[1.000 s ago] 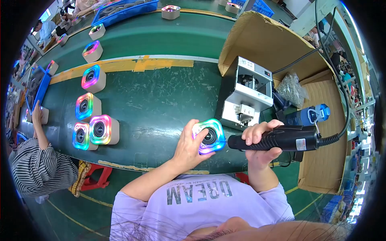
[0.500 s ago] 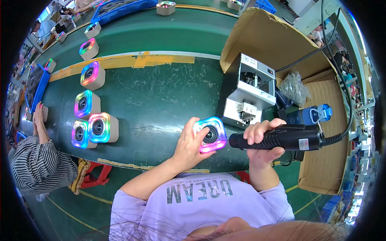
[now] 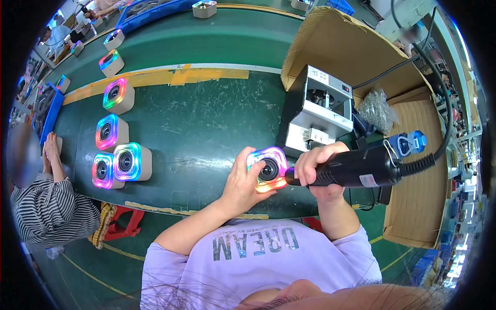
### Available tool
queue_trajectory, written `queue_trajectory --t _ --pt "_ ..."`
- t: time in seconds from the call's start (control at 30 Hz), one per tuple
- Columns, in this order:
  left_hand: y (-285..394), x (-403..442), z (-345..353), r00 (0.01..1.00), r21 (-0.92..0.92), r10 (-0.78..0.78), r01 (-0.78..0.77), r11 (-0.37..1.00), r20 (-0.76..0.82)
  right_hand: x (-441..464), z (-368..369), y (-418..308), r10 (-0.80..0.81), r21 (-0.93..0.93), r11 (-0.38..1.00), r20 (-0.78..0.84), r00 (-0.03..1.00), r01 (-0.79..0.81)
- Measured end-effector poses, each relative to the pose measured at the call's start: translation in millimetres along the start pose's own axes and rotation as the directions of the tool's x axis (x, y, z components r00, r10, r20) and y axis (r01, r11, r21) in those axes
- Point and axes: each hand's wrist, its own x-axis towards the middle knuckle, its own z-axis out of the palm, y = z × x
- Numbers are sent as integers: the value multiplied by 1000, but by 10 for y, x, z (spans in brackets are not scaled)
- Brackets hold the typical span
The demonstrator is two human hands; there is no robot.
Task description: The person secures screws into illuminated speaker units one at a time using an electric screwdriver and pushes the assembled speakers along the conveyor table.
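Observation:
My left hand (image 3: 241,178) grips a square speaker (image 3: 268,169) with a glowing multicoloured rim, thumb across its front. In my right hand (image 3: 323,170) is a black corded power screwdriver (image 3: 356,169), held level, its tip at the speaker's right side. Whether the tip touches the speaker cannot be made out. Just behind my right hand stands a silver and black machine (image 3: 318,111). To the left, several more lit speakers (image 3: 125,161) stand on the green table (image 3: 191,124).
A cardboard box (image 3: 413,170) encloses the machine, a bag of screws (image 3: 378,110) and a blue bottle (image 3: 408,143). A co-worker in a striped top (image 3: 54,212) sits at the left by a blue tray (image 3: 50,111). A green belt (image 3: 206,41) runs behind.
The screwdriver has moved left and tilted, bringing its tip against or very near the speaker. My left hand keeps its hold. The rim's colours have changed. Speakers on the far belt have shifted left.

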Motion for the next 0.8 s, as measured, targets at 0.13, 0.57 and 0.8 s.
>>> queue_trajectory --t 0.13,0.57,0.8 --pt "-24 -24 -52 996 -78 -58 63 995 62 -6 -71 -51 -49 54 997 -150 987 57" --pt "-296 295 -329 993 150 3 -20 988 115 -460 -192 169 213 6 975 -303 929 -222" --pt "-268 345 -1121 912 637 -11 295 712 -410 -490 -25 233 245 -17 965 -282 927 -261"
